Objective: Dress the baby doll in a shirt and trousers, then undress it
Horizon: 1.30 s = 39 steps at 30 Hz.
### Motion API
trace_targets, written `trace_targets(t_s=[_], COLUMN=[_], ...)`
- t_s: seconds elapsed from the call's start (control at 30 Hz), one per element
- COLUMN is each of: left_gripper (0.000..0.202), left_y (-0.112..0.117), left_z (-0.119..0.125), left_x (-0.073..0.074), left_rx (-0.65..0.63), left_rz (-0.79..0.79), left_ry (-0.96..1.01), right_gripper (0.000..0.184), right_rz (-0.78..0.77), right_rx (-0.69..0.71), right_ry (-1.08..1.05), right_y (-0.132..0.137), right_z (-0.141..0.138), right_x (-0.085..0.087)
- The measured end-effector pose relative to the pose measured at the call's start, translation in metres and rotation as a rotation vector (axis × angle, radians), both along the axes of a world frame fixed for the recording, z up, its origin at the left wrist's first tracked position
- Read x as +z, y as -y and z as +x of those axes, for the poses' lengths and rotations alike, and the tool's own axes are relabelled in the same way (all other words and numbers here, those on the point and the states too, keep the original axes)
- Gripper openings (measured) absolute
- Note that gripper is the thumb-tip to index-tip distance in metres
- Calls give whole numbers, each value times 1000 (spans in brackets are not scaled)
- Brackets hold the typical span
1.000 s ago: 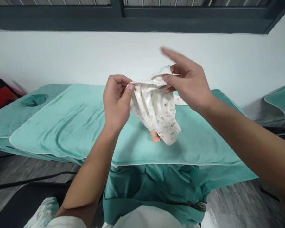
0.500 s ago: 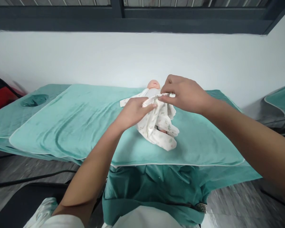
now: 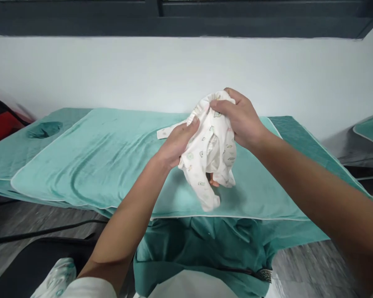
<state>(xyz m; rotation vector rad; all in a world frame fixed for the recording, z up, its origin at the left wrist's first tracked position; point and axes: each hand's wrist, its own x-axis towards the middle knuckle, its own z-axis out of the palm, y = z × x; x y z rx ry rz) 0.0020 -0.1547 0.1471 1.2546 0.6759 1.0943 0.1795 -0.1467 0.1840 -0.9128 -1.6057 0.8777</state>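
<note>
Head cam: L hand and R hand both on the white printed baby pants, held up over the light-teal blanket, waistband at top, two legs hanging down. L fingers closed on the waistband's left side, thumb on the near face. R fingers gripping the right side, thumb in front, others behind the cloth (partly hidden, so exact finger pos unclear). Fabric's bunched/creased btwn the hands; can't tell if the leg ends touch the blanket.

Doll mostly hidden behind the pants: only a small foot pokes out btwn the pant legs, plus a white printed sleeve lying out to the left, just past L hand.

Blanket sits on a darker teal massage bed w/ a face hole at the left end, bed up against the white wall. Black chair lower left.
</note>
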Motion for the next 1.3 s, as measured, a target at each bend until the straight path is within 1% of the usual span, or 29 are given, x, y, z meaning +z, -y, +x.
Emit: trace_targets(t_s=[0.07, 0.13, 0.2, 0.27, 0.3, 0.37, 0.43, 0.47, 0.53, 0.63, 0.7, 0.73, 0.8, 0.87, 0.93, 0.97, 1.0, 1.03, 1.1, 1.17, 1.23, 1.27, 1.3], left_gripper=[53, 50, 43, 39, 39, 38, 38, 39, 44, 52, 52, 50, 46, 42, 41, 42, 43, 44, 46, 49, 49, 48, 47], left_y=[2, 3, 3, -2, -5, -12, -18, -19, -18, -11, -8, -7, -8, -9, -10, -10, -10, -11, -12, -14, -16, -16, -17], left_z=[0, 0, 1, 1, 1, 1, 3, 5, 9, 15, 15, 15, 13, 13, 15, 16, 17, 18, 16, 10, 5, 3, 2], left_x=[-2, -2, -3, -5, -7, -11, -15, -17, -21, -25, -26, -26, -24, -21, -19, -20, -21, -23, -30, -37, -41, -42, -42], left_rx=[-97, -142, -90, 14, 63, 136, 162, 159, 114, -46, -146, -158, -102, -20, 5, 2, -3, -8, -34, -116, -219, -250, -254], left_rz=[-3, 6, 5, 5, 9, 20, 12, -3, -42, -89, -99, -97, -82, -67, -77, -90, -104, -119, -150, -177, -186, -183, -179], left_ry=[-91, -164, -156, -64, -9, 71, 97, 101, 98, 17, -65, -80, -35, 51, 98, 105, 107, 103, 73, 2, -72, -93, -92], right_gripper=[30, 32, 34, 36, 38, 40, 42, 42, 44, 47, 48, 48, 48, 47, 45, 43, 42, 40, 36, 33, 32, 32, 32], right_rz=[-29, -53, -64, -77, -96, -160, -229, -244, -213, -82, -45, -59, -140, -268, -409, -463, -495, -499, -448, -400, -402, -415, -424], right_rx=[0, 3, -4, 4, 31, 127, 218, 231, 176, 38, 3, 9, 66, 193, 336, 376, 386, 366, 266, 161, 85, 68, 65], right_ry=[-41, -67, -89, -79, -47, 77, 203, 230, 198, 93, 54, 42, 43, 111, 229, 265, 264, 222, 47, -123, -223, -252, -270], right_y=[-4, -5, -4, -2, -2, -1, 0, -1, -3, -8, -10, -10, -7, -2, 2, 3, 4, 4, 1, -3, -7, -8, -9], right_z=[-5, -10, -12, -9, -6, 0, 6, 7, 7, 3, 4, 5, 11, 17, 20, 21, 21, 20, 19, 19, 21, 22, 24], right_x=[-5, -10, -13, -15, -15, -17, -19, -20, -22, -23, -23, -23, -22, -23, -26, -28, -30, -32, -37, -40, -42, -43, -44])
